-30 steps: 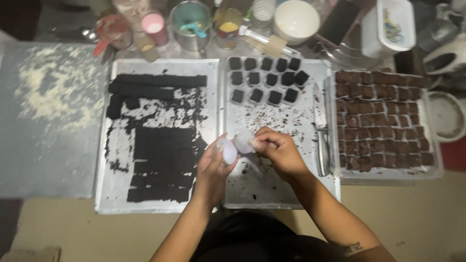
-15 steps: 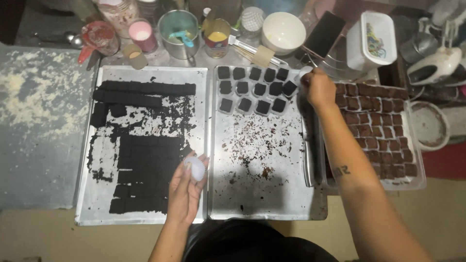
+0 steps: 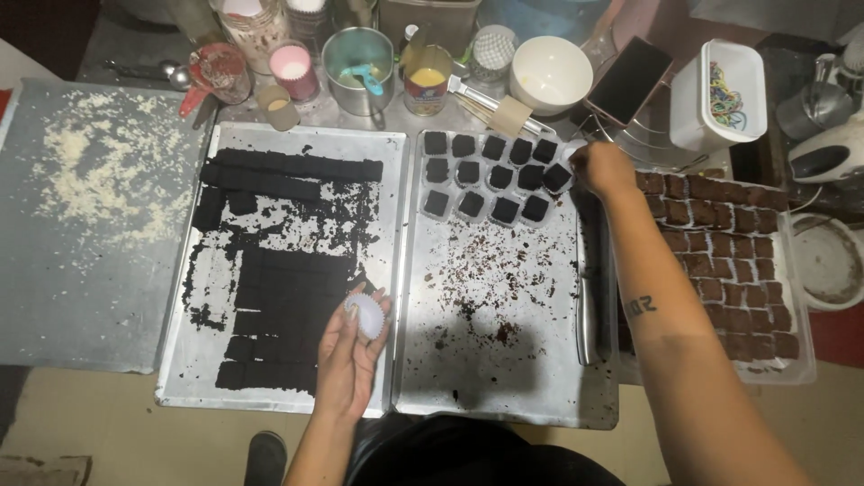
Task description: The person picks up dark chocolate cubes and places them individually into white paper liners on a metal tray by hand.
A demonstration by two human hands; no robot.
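Observation:
My left hand [image 3: 353,346] hovers over the seam between two metal trays, holding a small stack of white paper cups [image 3: 364,315]. My right hand [image 3: 601,168] reaches to the far right corner of the middle tray [image 3: 504,378], fingers closed on what looks like a single white paper cup [image 3: 573,151], beside rows of dark brownie squares in cups [image 3: 490,175]. The left tray [image 3: 180,360] holds a cut dark brownie slab [image 3: 297,288] with crumbs around it.
A right-hand tray of brown squares [image 3: 729,261] sits under my right forearm, with a knife [image 3: 587,315] along the middle tray's right edge. Behind the trays stand a metal cup [image 3: 357,58], a can [image 3: 427,79], a white bowl [image 3: 549,76], a phone [image 3: 627,81] and a white box [image 3: 720,94]. A grey board with pale crumbs [image 3: 81,225] lies left.
My hands were together over the middle tray, separating paper cups. The right hand then went up to the tray's far right corner; the left hand shifted left with the stack.

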